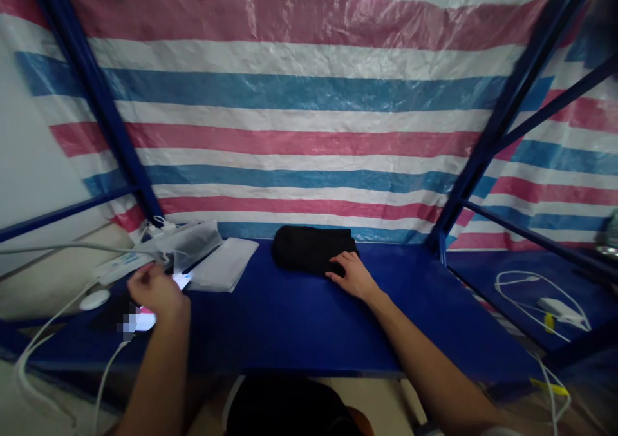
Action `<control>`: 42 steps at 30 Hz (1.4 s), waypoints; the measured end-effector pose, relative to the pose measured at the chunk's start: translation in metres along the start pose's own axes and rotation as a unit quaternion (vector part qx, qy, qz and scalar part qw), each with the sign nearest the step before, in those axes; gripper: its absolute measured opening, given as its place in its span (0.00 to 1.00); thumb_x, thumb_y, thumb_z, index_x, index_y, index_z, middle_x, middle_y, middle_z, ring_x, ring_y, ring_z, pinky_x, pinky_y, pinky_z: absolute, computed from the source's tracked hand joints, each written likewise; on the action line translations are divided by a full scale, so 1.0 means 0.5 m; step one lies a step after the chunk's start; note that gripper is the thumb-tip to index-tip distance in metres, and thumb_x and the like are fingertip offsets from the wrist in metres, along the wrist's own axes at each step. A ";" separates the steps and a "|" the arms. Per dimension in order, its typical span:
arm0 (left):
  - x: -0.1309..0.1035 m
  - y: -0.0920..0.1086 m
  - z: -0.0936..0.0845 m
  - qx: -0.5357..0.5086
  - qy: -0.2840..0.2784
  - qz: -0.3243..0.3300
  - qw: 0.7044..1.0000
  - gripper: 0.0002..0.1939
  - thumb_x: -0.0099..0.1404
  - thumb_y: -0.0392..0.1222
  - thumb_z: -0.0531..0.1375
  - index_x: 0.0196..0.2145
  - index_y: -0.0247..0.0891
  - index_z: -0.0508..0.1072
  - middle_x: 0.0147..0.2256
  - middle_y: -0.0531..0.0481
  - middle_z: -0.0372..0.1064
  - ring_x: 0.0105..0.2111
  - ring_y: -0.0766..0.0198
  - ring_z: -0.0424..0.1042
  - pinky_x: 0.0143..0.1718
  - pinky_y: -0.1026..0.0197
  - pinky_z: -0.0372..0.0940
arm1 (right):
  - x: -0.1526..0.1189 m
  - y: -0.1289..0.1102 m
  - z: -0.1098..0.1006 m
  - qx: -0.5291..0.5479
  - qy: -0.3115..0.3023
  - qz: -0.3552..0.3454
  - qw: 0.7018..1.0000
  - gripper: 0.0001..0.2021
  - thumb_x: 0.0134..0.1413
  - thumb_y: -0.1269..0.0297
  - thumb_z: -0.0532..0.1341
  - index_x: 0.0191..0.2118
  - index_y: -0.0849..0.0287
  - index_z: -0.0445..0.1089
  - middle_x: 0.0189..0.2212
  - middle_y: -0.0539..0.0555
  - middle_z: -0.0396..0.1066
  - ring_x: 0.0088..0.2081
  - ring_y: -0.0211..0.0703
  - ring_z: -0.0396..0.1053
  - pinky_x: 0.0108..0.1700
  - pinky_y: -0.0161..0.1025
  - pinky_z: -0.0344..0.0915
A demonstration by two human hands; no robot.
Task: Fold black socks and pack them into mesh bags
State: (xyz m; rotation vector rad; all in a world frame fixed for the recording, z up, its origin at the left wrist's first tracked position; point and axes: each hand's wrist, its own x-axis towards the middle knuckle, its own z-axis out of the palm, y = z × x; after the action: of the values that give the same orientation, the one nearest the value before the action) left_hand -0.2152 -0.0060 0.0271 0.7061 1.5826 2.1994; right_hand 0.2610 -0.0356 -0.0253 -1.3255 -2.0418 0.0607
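Observation:
A black, soft-looking bundle, perhaps cloth or a pouch, lies near the back edge of the blue tabletop. My right hand rests on its right end, fingers apart and thumb at the front edge. On the left, my left hand is raised over the table with its fingers bent. Motion blurs it, and whether it holds anything is unclear. Below it a phone-like screen glows, partly covered by my wrist. Another bright patch shows just right of that hand.
White papers lie beside a translucent plastic bag. A white round disc and white cables are at the left. Blue metal posts frame the table before a striped sheet. A white charger lies at right.

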 end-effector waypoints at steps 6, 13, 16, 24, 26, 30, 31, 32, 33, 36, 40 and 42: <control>-0.211 -0.028 0.074 0.107 -0.344 0.134 0.923 0.16 0.62 0.54 0.68 0.42 0.41 0.79 0.39 0.45 0.79 0.40 0.52 0.78 0.40 0.56 0.73 | -0.001 0.004 -0.005 -0.047 -0.059 -0.009 0.997 0.10 0.69 0.60 0.65 0.51 0.53 0.81 0.46 0.57 0.78 0.48 0.53 0.73 0.53 0.49 0.70; -0.257 -0.050 0.226 0.217 -0.556 0.390 0.701 0.14 0.67 0.43 0.64 0.50 0.44 0.83 0.53 0.41 0.80 0.57 0.46 0.76 0.63 0.45 0.65 | 0.002 0.006 -0.002 -0.075 -0.037 -0.010 0.996 0.13 0.76 0.61 0.56 0.48 0.54 0.79 0.41 0.57 0.79 0.46 0.51 0.75 0.51 0.45 0.70; -0.247 -0.065 0.244 0.223 -0.575 0.402 0.677 0.12 0.71 0.43 0.62 0.49 0.45 0.83 0.49 0.43 0.81 0.52 0.49 0.78 0.59 0.48 0.64 | 0.008 0.001 0.002 -0.092 -0.022 0.009 0.995 0.13 0.77 0.62 0.55 0.48 0.55 0.78 0.41 0.57 0.79 0.44 0.52 0.76 0.49 0.45 0.70; -0.255 -0.043 0.285 0.169 -0.528 0.420 0.718 0.13 0.76 0.49 0.59 0.47 0.44 0.82 0.46 0.44 0.82 0.49 0.52 0.77 0.63 0.47 0.59 | -0.009 0.037 -0.063 -0.081 -0.070 -0.018 0.994 0.12 0.67 0.61 0.67 0.53 0.53 0.79 0.47 0.58 0.80 0.49 0.54 0.76 0.54 0.49 0.71; -0.262 -0.021 0.287 0.156 -0.519 0.429 0.723 0.13 0.77 0.48 0.59 0.48 0.44 0.82 0.47 0.43 0.81 0.50 0.50 0.76 0.63 0.46 0.59 | -0.017 0.042 -0.102 -0.046 -0.047 -0.033 0.997 0.13 0.69 0.66 0.62 0.54 0.52 0.79 0.47 0.57 0.81 0.49 0.52 0.77 0.55 0.49 0.72; -0.275 0.035 0.223 0.154 -0.540 0.441 0.700 0.14 0.78 0.47 0.57 0.51 0.45 0.81 0.48 0.43 0.80 0.52 0.49 0.76 0.59 0.47 0.64 | -0.049 0.010 -0.185 0.037 0.010 -0.051 0.998 0.14 0.73 0.63 0.59 0.56 0.50 0.79 0.47 0.57 0.81 0.48 0.53 0.79 0.53 0.50 0.75; -0.279 0.047 0.190 0.159 -0.551 0.439 0.691 0.14 0.78 0.47 0.57 0.52 0.46 0.81 0.49 0.43 0.80 0.52 0.49 0.77 0.58 0.48 0.66 | -0.064 -0.005 -0.204 0.053 -0.001 -0.058 0.997 0.13 0.73 0.61 0.60 0.56 0.50 0.79 0.47 0.57 0.81 0.48 0.53 0.79 0.52 0.50 0.76; -0.285 0.057 0.150 0.167 -0.559 0.433 0.687 0.13 0.78 0.47 0.58 0.52 0.47 0.81 0.49 0.44 0.80 0.51 0.49 0.77 0.58 0.48 0.67 | -0.083 -0.021 -0.221 0.068 -0.026 -0.063 0.995 0.13 0.72 0.60 0.61 0.56 0.50 0.79 0.47 0.57 0.81 0.48 0.53 0.79 0.52 0.50 0.76; -0.292 0.065 0.107 0.174 -0.569 0.424 0.683 0.13 0.77 0.47 0.59 0.53 0.48 0.81 0.49 0.45 0.80 0.51 0.50 0.78 0.57 0.49 0.68 | -0.104 -0.039 -0.236 0.083 -0.056 -0.065 0.993 0.12 0.72 0.60 0.62 0.55 0.49 0.79 0.47 0.57 0.81 0.49 0.54 0.79 0.52 0.50 0.76; -0.323 0.077 -0.033 0.209 -0.625 0.379 0.650 0.12 0.75 0.45 0.61 0.53 0.54 0.81 0.47 0.49 0.81 0.46 0.52 0.81 0.51 0.53 0.73 | -0.175 -0.093 -0.269 0.134 -0.165 -0.044 0.976 0.12 0.72 0.61 0.62 0.55 0.44 0.80 0.49 0.54 0.82 0.49 0.53 0.80 0.52 0.49 0.77; -0.359 0.102 -0.160 0.241 -0.666 0.316 0.631 0.13 0.76 0.43 0.60 0.54 0.57 0.79 0.48 0.50 0.81 0.44 0.55 0.82 0.47 0.57 0.75 | -0.232 -0.133 -0.285 0.210 -0.270 0.006 0.940 0.11 0.70 0.59 0.65 0.53 0.41 0.81 0.45 0.52 0.83 0.44 0.50 0.82 0.48 0.46 0.78; -0.358 0.127 -0.169 0.245 -0.654 0.297 0.651 0.13 0.76 0.45 0.60 0.54 0.57 0.79 0.48 0.50 0.81 0.44 0.54 0.82 0.45 0.57 0.75 | -0.228 -0.128 -0.277 0.258 -0.246 0.043 0.933 0.11 0.67 0.55 0.67 0.53 0.43 0.81 0.46 0.52 0.83 0.44 0.50 0.81 0.47 0.46 0.79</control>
State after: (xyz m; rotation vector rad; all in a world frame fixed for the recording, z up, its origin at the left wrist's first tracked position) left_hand -0.1164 -0.1890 0.0307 2.4679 1.0362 0.7199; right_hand 0.3167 -0.2033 0.0457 -1.1258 -2.1439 0.9885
